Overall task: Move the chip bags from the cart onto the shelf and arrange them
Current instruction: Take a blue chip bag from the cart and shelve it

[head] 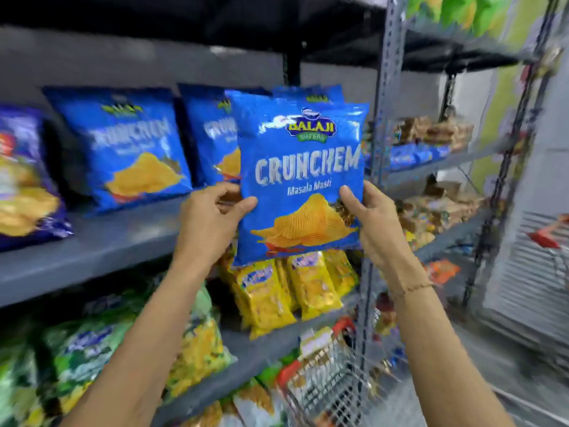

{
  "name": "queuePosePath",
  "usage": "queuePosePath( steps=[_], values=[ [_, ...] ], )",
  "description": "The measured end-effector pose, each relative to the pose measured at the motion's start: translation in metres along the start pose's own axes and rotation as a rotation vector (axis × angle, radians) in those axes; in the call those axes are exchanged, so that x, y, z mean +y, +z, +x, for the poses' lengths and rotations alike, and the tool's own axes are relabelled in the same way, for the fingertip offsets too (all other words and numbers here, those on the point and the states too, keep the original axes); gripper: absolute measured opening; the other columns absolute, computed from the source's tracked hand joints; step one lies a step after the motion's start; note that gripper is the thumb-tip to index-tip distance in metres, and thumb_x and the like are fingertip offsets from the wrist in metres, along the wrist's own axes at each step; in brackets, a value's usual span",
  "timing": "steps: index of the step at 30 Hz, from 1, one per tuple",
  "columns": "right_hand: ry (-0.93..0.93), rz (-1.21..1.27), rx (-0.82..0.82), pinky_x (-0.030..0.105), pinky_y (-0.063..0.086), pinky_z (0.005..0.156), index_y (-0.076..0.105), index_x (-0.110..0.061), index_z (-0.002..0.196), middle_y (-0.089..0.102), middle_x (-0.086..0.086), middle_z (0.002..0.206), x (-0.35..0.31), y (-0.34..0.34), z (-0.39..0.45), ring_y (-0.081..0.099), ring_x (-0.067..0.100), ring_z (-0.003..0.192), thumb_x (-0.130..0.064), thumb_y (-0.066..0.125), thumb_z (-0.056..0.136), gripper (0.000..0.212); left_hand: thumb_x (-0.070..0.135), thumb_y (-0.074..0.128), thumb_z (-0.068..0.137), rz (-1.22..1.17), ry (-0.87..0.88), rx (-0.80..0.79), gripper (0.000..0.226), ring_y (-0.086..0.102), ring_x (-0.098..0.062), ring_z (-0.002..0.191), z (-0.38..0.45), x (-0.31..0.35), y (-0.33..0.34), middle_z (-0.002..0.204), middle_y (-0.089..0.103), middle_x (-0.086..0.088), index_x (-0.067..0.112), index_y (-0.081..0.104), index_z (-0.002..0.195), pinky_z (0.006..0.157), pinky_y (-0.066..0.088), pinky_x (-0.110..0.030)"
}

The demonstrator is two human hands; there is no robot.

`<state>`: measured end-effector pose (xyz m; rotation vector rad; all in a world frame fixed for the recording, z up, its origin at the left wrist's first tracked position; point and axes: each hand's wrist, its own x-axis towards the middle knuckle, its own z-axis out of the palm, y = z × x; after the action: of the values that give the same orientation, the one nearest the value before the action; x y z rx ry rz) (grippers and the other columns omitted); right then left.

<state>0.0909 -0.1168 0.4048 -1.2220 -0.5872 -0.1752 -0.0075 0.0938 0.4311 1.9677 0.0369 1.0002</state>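
I hold a blue Crunchem chip bag (300,177) upright in front of the grey shelf (92,251). My left hand (212,223) grips its lower left edge and my right hand (374,223) grips its lower right edge. Another blue bag (311,95) peeks out right behind the top of the held one. Two matching blue bags stand on the shelf: one (123,146) at the left, another (209,134) partly hidden by the held bag. The wire cart (329,383) with red trim sits low, between my forearms.
A dark blue chip bag (24,177) leans at the shelf's far left. Yellow snack packs (292,291) and green bags (92,349) fill the shelf below. A metal upright (381,118) splits off a right rack holding packaged snacks (431,134). A second cart (551,238) stands at right.
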Motion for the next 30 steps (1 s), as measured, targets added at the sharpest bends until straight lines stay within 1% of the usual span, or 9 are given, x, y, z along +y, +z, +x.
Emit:
queuePosePath(
  steps=[3, 5, 7, 12, 17, 20, 23, 27, 30],
  values=[
    [-0.009, 0.045, -0.117, 0.029, 0.055, 0.078, 0.065, -0.007, 0.105, 0.073, 0.003, 0.098, -0.007, 0.041, 0.034, 0.067, 0.013, 0.087, -0.018, 0.062, 0.087, 0.022, 0.02, 0.074, 0.076, 0.127, 0.025, 0.112, 0.011, 0.055, 0.009, 0.048, 0.023, 0.008, -0.04, 0.068, 0.062, 0.011, 0.019, 0.067, 0.085, 0.057, 0.045, -0.007],
    [0.003, 0.062, -0.176, 0.017, 0.051, 0.065, 0.062, -0.016, 0.087, 0.072, -0.014, 0.075, -0.011, 0.07, 0.052, 0.065, -0.002, 0.068, -0.008, 0.056, 0.091, 0.01, 0.026, 0.076, 0.073, 0.142, 0.002, 0.152, 0.012, 0.061, -0.007, 0.06, 0.038, 0.004, -0.065, 0.078, 0.067, -0.001, 0.023, 0.068, 0.082, 0.075, 0.058, -0.03],
    [0.022, 0.066, -0.222, 0.014, 0.05, 0.061, 0.058, -0.016, 0.083, 0.068, -0.012, 0.07, -0.011, 0.096, 0.069, 0.063, -0.004, 0.061, -0.007, 0.056, 0.092, 0.013, 0.025, 0.076, 0.072, 0.155, -0.044, 0.193, 0.014, 0.061, -0.017, 0.07, 0.053, -0.003, -0.087, 0.083, 0.068, -0.009, 0.021, 0.069, 0.084, 0.083, 0.057, -0.05],
    [0.075, 0.074, -0.34, 0.018, 0.052, 0.066, 0.061, -0.009, 0.097, 0.067, -0.001, 0.086, -0.001, 0.157, 0.105, 0.065, 0.004, 0.073, -0.016, 0.063, 0.088, 0.011, 0.029, 0.073, 0.071, 0.243, -0.076, 0.298, 0.016, 0.058, -0.017, 0.07, 0.086, -0.025, -0.132, 0.08, 0.067, -0.007, 0.019, 0.071, 0.084, 0.079, 0.056, -0.057],
    [0.134, 0.031, -0.376, 0.035, 0.056, 0.076, 0.064, -0.009, 0.102, 0.07, 0.007, 0.098, 0.015, 0.196, 0.125, 0.065, 0.019, 0.084, -0.018, 0.063, 0.088, 0.017, 0.023, 0.072, 0.077, 0.285, -0.167, 0.347, 0.016, 0.062, -0.024, 0.077, 0.103, -0.047, -0.146, 0.093, 0.07, -0.015, 0.015, 0.068, 0.09, 0.081, 0.055, -0.057],
    [0.173, 0.04, -0.403, 0.03, 0.055, 0.077, 0.06, -0.001, 0.111, 0.069, 0.007, 0.105, 0.026, 0.204, 0.128, 0.065, 0.023, 0.096, -0.019, 0.063, 0.088, 0.029, 0.023, 0.07, 0.08, 0.327, -0.222, 0.336, 0.023, 0.065, -0.028, 0.091, 0.103, -0.05, -0.147, 0.103, 0.07, -0.014, 0.009, 0.067, 0.098, 0.085, 0.056, -0.051],
    [0.205, 0.02, -0.428, 0.025, 0.052, 0.079, 0.058, -0.006, 0.099, 0.066, -0.008, 0.089, 0.033, 0.204, 0.125, 0.064, 0.018, 0.087, -0.018, 0.059, 0.091, 0.014, 0.023, 0.069, 0.082, 0.371, -0.246, 0.334, 0.026, 0.065, -0.028, 0.098, 0.101, -0.056, -0.144, 0.108, 0.07, -0.012, 0.007, 0.067, 0.102, 0.088, 0.056, -0.047],
    [0.195, 0.007, -0.433, 0.023, 0.054, 0.064, 0.061, -0.017, 0.108, 0.066, 0.006, 0.112, 0.04, 0.206, 0.123, 0.061, 0.022, 0.093, -0.026, 0.06, 0.09, 0.019, 0.025, 0.067, 0.083, 0.391, -0.27, 0.381, 0.029, 0.063, -0.024, 0.101, 0.099, -0.064, -0.138, 0.111, 0.069, -0.011, 0.008, 0.066, 0.106, 0.089, 0.053, -0.039],
    [0.2, -0.006, -0.39, 0.038, 0.052, 0.086, 0.049, -0.003, 0.13, 0.058, 0.008, 0.127, 0.04, 0.206, 0.121, 0.057, 0.023, 0.114, -0.024, 0.056, 0.093, 0.043, 0.027, 0.065, 0.084, 0.413, -0.274, 0.403, 0.034, 0.062, -0.022, 0.106, 0.098, -0.067, -0.135, 0.116, 0.068, -0.01, 0.007, 0.065, 0.111, 0.087, 0.046, -0.033]
  ],
)
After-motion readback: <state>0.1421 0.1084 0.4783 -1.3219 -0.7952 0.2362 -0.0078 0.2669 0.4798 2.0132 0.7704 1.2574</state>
